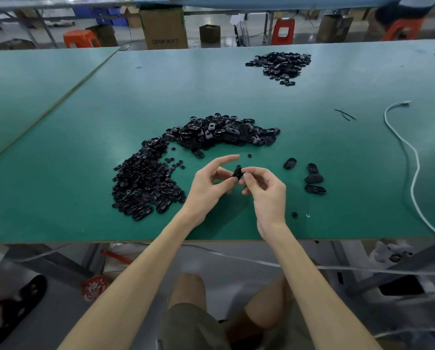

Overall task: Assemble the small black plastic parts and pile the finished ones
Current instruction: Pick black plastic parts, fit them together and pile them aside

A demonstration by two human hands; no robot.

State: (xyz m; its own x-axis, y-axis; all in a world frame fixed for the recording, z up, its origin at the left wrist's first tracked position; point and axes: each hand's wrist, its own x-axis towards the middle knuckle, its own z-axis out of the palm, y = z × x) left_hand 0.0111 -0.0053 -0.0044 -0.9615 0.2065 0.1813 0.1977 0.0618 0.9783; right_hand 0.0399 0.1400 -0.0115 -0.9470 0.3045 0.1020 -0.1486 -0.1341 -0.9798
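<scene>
Black plastic part (pixel 237 172), centre of frame, held above the green counter (pixel 85 127), pinched between the thumb and fingers of the left hand (pixel 208 184) and of the right hand (pixel 267 189); both hands grasp it. A loose heap (pixel 145 183) lies to the left, with four separate pieces (pixel 313 178) to the right. Risk: a misaligned press may fail to seat the pieces, or the part may slip and drop among the heap.
</scene>
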